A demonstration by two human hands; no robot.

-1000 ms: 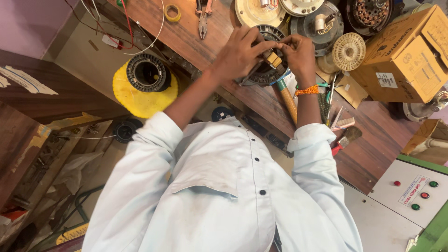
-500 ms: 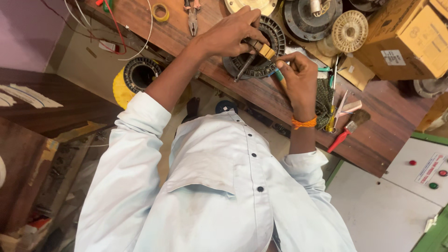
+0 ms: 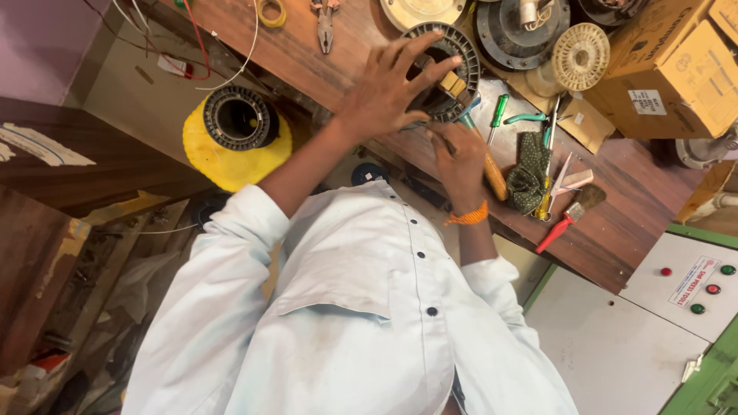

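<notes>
A round dark motor stator with copper windings (image 3: 460, 55) lies on the wooden workbench (image 3: 615, 230). My left hand (image 3: 384, 91) rests across the stator's near side with its fingers spread wide and holds nothing. My right hand (image 3: 455, 157), with an orange band at the wrist, is closed on a tool with a yellow-brown handle (image 3: 494, 177). The tool's teal tip points up at the stator's lower edge. Both white shirt sleeves reach up to the bench from the bottom of the view.
On the bench lie a green screwdriver (image 3: 498, 114), a dark cloth (image 3: 527, 174), a red-handled brush (image 3: 570, 214), pliers (image 3: 327, 23), a cream ribbed wheel (image 3: 580, 55) and a cardboard box (image 3: 669, 65). A second stator sits on a yellow stool (image 3: 238, 123) at left. A button panel (image 3: 692, 284) is at right.
My left hand has let go of the stator's rim and spread its fingers. My right hand has drawn back toward the near bench edge, still holding the tool.
</notes>
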